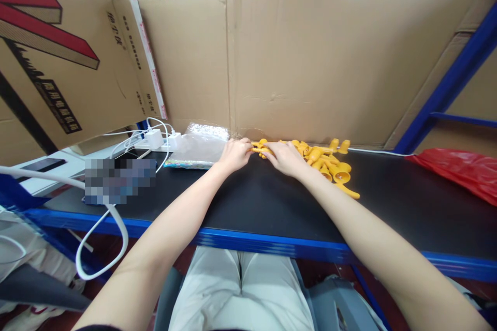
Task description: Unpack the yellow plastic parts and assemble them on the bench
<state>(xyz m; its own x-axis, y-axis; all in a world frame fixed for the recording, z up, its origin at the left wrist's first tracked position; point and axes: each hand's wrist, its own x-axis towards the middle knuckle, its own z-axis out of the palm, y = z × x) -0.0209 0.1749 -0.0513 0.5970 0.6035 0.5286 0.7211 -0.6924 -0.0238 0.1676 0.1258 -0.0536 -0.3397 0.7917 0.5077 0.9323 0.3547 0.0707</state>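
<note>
Ctr frame: L hand (235, 154) + R hand (286, 158) part-curled at yellow pc (257, 149), can't tell if gripped. Prob. manipulating step; next needs steady fingertip ctrl.

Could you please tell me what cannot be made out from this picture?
- Head view: the left hand and right hand partly cover the yellow pieces between them, leaving shapes and grip unclear.
- Head view: overlap hides parts of the yellow pile, preventing a sure count.
- Head view: the right edge cuts off the red plastic.
- Head view: pixelation hides whatever lies under the blocky patch.
</note>
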